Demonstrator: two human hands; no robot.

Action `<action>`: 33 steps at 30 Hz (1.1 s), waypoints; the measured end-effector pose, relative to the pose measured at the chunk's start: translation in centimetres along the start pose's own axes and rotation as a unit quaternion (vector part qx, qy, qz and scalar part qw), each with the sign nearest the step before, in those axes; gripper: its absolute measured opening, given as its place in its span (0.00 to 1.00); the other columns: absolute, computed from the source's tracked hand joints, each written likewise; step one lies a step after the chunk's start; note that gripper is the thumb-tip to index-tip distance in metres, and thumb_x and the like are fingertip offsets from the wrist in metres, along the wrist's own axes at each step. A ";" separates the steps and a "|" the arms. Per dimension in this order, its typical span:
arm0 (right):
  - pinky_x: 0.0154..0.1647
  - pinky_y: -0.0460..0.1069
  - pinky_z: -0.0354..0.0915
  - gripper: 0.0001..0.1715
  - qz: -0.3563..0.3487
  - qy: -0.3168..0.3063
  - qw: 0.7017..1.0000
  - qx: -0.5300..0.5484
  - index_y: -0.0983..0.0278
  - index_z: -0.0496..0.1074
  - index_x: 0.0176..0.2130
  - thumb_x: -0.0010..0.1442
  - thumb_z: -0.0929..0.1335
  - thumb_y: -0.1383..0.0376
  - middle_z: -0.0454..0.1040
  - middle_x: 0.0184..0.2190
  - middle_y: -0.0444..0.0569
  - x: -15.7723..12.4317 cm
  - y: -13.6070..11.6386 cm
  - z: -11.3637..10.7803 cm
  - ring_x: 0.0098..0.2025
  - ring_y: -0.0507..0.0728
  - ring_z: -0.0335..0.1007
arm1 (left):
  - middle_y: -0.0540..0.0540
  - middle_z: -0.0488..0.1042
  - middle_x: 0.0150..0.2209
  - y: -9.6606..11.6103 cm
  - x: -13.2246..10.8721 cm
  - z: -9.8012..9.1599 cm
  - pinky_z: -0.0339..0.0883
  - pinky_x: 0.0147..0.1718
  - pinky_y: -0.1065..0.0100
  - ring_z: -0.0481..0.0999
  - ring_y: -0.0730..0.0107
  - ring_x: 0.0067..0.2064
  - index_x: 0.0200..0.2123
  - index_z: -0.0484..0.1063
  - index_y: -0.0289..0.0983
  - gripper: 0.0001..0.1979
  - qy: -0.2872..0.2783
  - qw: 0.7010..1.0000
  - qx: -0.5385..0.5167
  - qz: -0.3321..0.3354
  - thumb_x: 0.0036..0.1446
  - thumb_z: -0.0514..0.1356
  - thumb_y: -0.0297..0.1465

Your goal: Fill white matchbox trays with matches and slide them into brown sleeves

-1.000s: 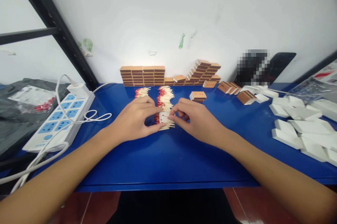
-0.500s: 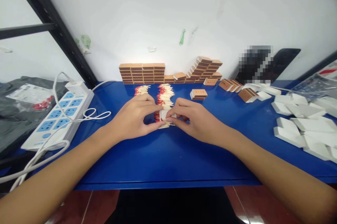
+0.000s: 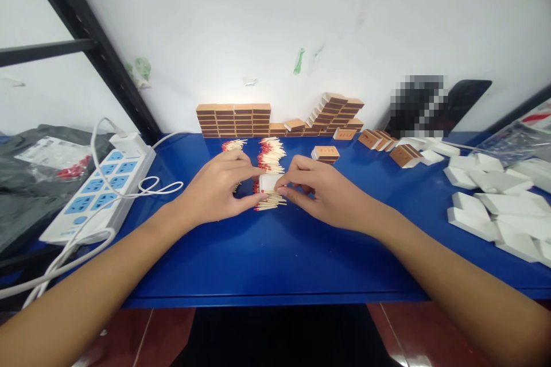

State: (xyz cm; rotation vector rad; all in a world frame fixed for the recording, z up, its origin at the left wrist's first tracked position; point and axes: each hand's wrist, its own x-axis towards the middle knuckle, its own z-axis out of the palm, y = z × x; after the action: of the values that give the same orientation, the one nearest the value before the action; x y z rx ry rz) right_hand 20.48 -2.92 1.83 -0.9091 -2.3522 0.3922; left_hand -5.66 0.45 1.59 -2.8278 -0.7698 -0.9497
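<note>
A white matchbox tray sits over a row of loose red-headed matches on the blue table. At the tray's left end is my left hand, index finger at its far corner and thumb at its near corner. My right hand is closed at the opposite end, thumb and fingertips pinched against the tray's edge. Whether matches are also between those fingertips is hard to make out. Several match sticks lie along the tray's near side. A second pile of matches is partly hidden behind my left hand.
Stacked matchboxes line the wall, with more stacked boxes to their right. One matchbox lies beyond my right hand. White trays are heaped at right. A power strip with white cables is at left.
My right fingers have drawn back slightly to the right, from over the tray to its right end. More of the tray's white surface shows. My left hand stays at the left end.
</note>
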 end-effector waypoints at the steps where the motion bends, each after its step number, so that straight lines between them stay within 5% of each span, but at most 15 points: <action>1: 0.35 0.50 0.62 0.10 0.001 0.001 1.000 0.002 0.61 0.79 0.46 0.72 0.67 0.64 0.69 0.37 0.47 0.0 0.0 0.0 0.34 0.53 0.65 | 0.42 0.79 0.38 0.0 0.0 0.0 0.75 0.45 0.58 0.77 0.60 0.43 0.48 0.82 0.35 0.17 0.003 1.000 0.002 0.003 0.62 0.69 0.41; 16: 0.35 0.49 0.62 0.09 -0.019 -0.009 1.000 0.000 0.61 0.80 0.46 0.71 0.68 0.66 0.67 0.36 0.46 0.0 0.1 -0.1 0.35 0.52 0.65 | 0.41 0.80 0.39 0.0 0.1 0.0 0.75 0.45 0.59 0.77 0.60 0.43 0.49 0.82 0.35 0.17 0.004 1.000 0.001 0.014 0.63 0.69 0.40; 23: 0.32 0.49 0.59 0.06 -0.009 0.048 0.998 -0.025 0.63 0.78 0.40 0.69 0.69 0.67 0.68 0.33 0.45 0.1 0.1 -0.2 0.32 0.52 0.63 | 0.42 0.82 0.38 -0.9 0.3 -0.2 0.75 0.43 0.60 0.77 0.60 0.43 0.48 0.82 0.36 0.17 0.038 0.999 0.021 -0.023 0.64 0.67 0.43; 33: 0.35 0.49 0.60 0.06 0.086 -0.130 0.986 -0.051 0.63 0.74 0.36 0.68 0.69 0.66 0.72 0.35 0.46 -0.1 -0.1 0.2 0.34 0.53 0.66 | 0.42 0.83 0.40 -1.6 0.2 -0.2 0.75 0.42 0.60 0.78 0.59 0.43 0.48 0.82 0.34 0.18 0.057 0.996 0.052 -0.047 0.63 0.68 0.42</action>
State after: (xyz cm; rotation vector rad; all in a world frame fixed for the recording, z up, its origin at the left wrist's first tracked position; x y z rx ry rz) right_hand 20.39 -3.04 1.71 -1.1785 -2.5559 0.4878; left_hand -6.41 1.86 1.69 -2.6441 -0.9177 -1.0423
